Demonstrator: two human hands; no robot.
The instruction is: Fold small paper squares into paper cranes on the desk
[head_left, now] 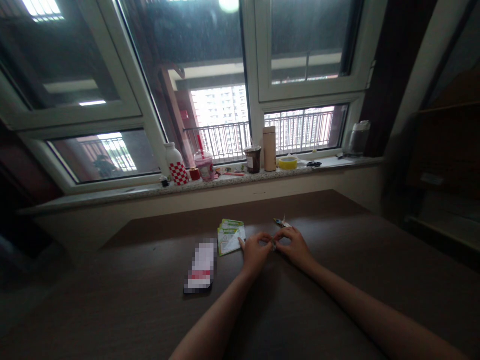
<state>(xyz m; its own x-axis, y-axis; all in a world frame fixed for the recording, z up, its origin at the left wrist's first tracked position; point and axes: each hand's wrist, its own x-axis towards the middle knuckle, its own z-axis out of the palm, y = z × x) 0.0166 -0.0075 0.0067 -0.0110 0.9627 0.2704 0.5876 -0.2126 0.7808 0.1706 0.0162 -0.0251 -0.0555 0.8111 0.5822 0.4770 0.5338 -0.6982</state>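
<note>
My left hand (257, 251) and my right hand (296, 246) meet over the brown table (311, 310), thumbs and forefingers pinched together. Between their fingertips is a small shiny thing (273, 245), too small and dim to name. Beside my left hand lie several green-and-white printed packets or cards (230, 238), overlapping one another. A phone (201, 267) with a blurred-out screen rests to the left of them. Just beyond my right hand, a small, narrow thing with yellow and blue on it (279, 222) lies on the table; its kind is unclear.
Along the windowsill (225, 180) stand a red-checked white bottle (177, 165), a pink drink cup (204, 165), a dark drink cup (252, 160) and a tan box-like container (269, 149). Yellow tape (288, 162), black scissors (314, 164) and a clear jug (358, 139) are further right.
</note>
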